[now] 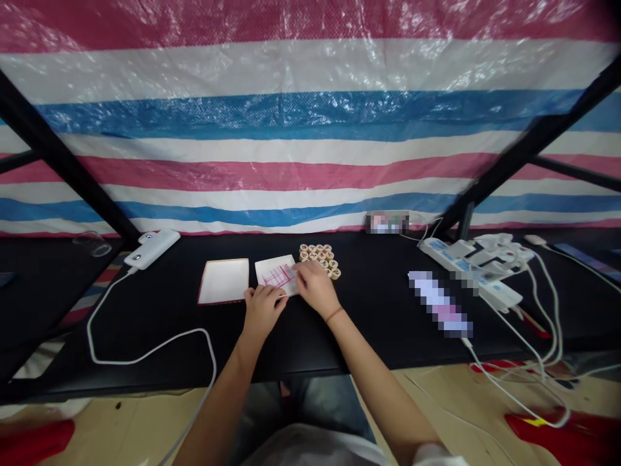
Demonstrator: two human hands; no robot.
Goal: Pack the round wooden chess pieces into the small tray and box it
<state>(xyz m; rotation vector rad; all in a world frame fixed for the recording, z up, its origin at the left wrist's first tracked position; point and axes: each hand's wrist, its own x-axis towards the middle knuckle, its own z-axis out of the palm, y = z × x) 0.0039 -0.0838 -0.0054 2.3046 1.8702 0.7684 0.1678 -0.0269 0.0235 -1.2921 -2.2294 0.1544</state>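
Observation:
A shallow white box [262, 264] sits on the black table in front of me. Within it lies a folded plastic-looking sheet [276, 277] printed with pink-red grid lines. My left hand [263, 307] is at the box's near left corner, fingers bent over its edge. From the right, my right hand [317, 288] closes its fingers on the right side of the sheet; the fingertips are partly hidden. Just behind that hand, round Chinese chess pieces [317, 256] stand in rows, a few of them covered by it. Left of the box rests a white-lined lid [224, 282] with a dark red rim.
A white device [152, 249] with a cable is at the left. On the right are a blurred-out phone [439, 304], a power strip [466, 268] with several plugs, and loose cables. Another pixelated device [387, 222] leans near the striped sheeting [291, 175]. Black frame bars slant at both sides.

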